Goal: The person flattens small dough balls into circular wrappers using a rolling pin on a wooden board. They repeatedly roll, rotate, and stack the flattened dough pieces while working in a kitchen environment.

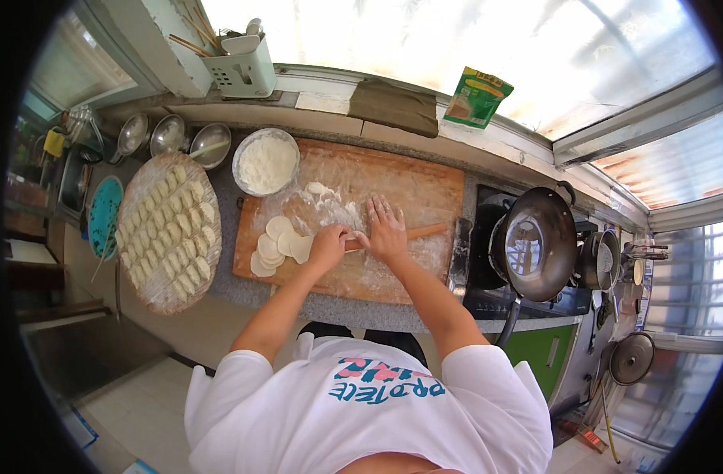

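My right hand (386, 229) lies palm down across a wooden rolling pin (426, 231), its fingers stretched out and a little apart on the floury cutting board (432, 182). Close beside it, my left hand (326, 246) is closed, thumb and fingers pinched together near the pin's left end. What those fingers hold is hidden; a pale bit shows between the hands. Left of my left hand, several round dough wrappers (268, 246) overlap in a loose pile. A small piece of dough (318, 189) sits in scattered flour toward the back of the board.
A bowl of flour (268, 162) stands at the board's back left corner. Farther left is a round tray (144, 280) with rows of dumplings, beside a turquoise bowl (106, 207) and metal bowls (169, 136). A wok (541, 245) sits on the stove at right.
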`<state>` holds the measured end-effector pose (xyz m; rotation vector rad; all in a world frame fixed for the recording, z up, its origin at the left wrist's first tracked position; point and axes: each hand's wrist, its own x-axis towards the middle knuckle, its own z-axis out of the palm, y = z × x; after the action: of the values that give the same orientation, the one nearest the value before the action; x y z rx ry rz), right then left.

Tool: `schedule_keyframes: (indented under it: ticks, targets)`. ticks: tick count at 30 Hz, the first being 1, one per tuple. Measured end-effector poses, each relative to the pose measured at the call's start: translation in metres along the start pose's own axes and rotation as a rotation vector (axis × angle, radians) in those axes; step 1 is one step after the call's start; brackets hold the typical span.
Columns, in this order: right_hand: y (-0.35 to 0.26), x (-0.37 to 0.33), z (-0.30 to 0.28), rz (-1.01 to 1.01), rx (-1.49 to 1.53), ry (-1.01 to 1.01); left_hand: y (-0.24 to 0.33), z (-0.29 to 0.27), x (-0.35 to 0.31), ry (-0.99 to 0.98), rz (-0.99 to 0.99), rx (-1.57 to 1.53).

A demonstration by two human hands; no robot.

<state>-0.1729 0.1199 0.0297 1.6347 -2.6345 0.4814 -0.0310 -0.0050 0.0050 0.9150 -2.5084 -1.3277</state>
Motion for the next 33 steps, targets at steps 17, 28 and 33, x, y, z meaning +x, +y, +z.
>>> schedule_keyframes:
  ticks: [17,28,33]
  targets:
    - [0.005,-0.009,0.011,-0.019,0.009,0.024,0.01,-0.006,0.006,-0.12,-0.044,0.128]
    - [0.002,-0.068,0.012,-0.067,0.079,-0.053,0.005,0.009,-0.002,-0.033,0.328,0.08]
    - [0.004,-0.003,0.01,-0.017,0.012,0.001,0.005,-0.004,0.009,-0.053,-0.108,0.059]
